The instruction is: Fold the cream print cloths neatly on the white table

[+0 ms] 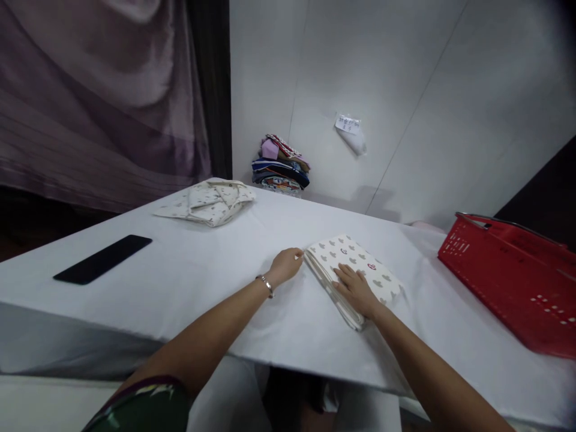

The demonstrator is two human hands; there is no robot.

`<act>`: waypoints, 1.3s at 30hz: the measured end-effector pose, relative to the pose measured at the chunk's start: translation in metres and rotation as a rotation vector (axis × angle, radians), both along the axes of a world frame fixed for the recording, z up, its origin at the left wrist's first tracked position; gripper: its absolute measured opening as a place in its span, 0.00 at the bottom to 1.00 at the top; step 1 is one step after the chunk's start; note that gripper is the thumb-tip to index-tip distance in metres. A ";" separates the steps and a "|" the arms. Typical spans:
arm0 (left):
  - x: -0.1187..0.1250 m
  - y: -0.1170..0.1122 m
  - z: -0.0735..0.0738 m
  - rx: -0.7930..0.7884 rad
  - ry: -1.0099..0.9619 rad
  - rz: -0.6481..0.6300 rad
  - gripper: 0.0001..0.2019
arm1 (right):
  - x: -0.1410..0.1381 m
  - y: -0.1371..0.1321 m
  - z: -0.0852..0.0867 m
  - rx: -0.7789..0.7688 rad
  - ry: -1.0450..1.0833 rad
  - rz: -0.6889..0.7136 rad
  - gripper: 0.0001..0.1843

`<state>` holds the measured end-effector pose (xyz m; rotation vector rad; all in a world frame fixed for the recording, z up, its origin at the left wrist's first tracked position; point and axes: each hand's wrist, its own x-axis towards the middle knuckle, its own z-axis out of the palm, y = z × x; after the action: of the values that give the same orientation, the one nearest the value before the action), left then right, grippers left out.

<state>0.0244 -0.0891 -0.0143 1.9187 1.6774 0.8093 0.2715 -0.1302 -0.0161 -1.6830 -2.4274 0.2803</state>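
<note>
A folded cream cloth (330, 252) with a grey printed pattern and two small red marks lies on the white-covered table. Its layered folded edge faces left, towards me. At that edge's far left corner, my left hand (286, 267) is closed, thumb and fingertips pinching the cloth. My right hand (355, 291) rests flat on top of it, fingers stretched out. A bracelet circles my left wrist.
A crumpled cream patterned cloth (216, 203) lies at the far left of the white table (180, 288), near a flat black slab (104, 258). A red plastic basket (508, 282) stands at right. Behind the table is a pile of folded clothes (281, 165) by the wall.
</note>
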 end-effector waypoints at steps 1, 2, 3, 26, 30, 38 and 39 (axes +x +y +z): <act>0.003 0.007 0.001 0.002 0.008 0.002 0.14 | -0.002 -0.001 0.002 0.001 0.005 -0.006 0.28; 0.006 0.014 0.001 0.006 0.010 0.005 0.15 | -0.004 -0.002 0.004 0.004 0.010 -0.009 0.29; 0.010 0.019 -0.001 0.013 0.009 0.005 0.15 | -0.007 -0.004 0.007 0.011 0.014 -0.007 0.30; 0.022 0.028 -0.030 0.109 -0.077 -0.021 0.16 | -0.012 -0.009 0.000 0.130 0.100 0.009 0.24; 0.021 0.029 -0.031 0.085 -0.050 -0.017 0.15 | -0.014 -0.009 0.002 0.138 0.113 -0.007 0.21; 0.023 0.030 -0.027 0.080 -0.007 0.051 0.19 | -0.015 -0.012 0.001 0.182 0.091 0.011 0.21; 0.023 0.030 -0.026 0.070 -0.005 0.049 0.20 | -0.016 -0.013 0.000 0.195 0.062 0.024 0.22</act>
<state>0.0479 -0.0593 -0.0408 1.9274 1.7201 0.9023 0.2560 -0.1427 -0.0164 -1.5406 -2.3458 0.0931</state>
